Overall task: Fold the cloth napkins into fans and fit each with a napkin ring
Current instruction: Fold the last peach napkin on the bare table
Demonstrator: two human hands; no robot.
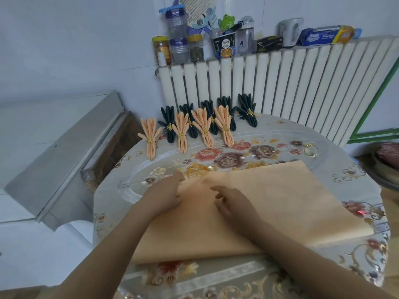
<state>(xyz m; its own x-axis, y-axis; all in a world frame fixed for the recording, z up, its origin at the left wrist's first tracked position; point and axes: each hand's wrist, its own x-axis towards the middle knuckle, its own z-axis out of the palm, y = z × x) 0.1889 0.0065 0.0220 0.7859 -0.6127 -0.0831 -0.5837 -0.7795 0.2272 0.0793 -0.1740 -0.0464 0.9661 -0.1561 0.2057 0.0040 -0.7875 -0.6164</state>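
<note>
Your left hand (pixel 165 194) pinches the peach napkin (pixel 269 203) at its 10 o'clock edge, fingers curled under a fold; your right hand (pixel 232 200) rests on it, fingers loosely spread. At 2 o'clock lies a gold napkin ring (pixel 311 149); at 12, finished fans (pixel 203 126).

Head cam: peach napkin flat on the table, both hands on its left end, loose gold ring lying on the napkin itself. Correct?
Not quite. The head view shows the loose gold ring on the tablecloth beyond the napkin's far right corner, apart from it, not on it. The rest holds: the peach napkin lies flat, with the left hand and right hand at its left end.
</note>
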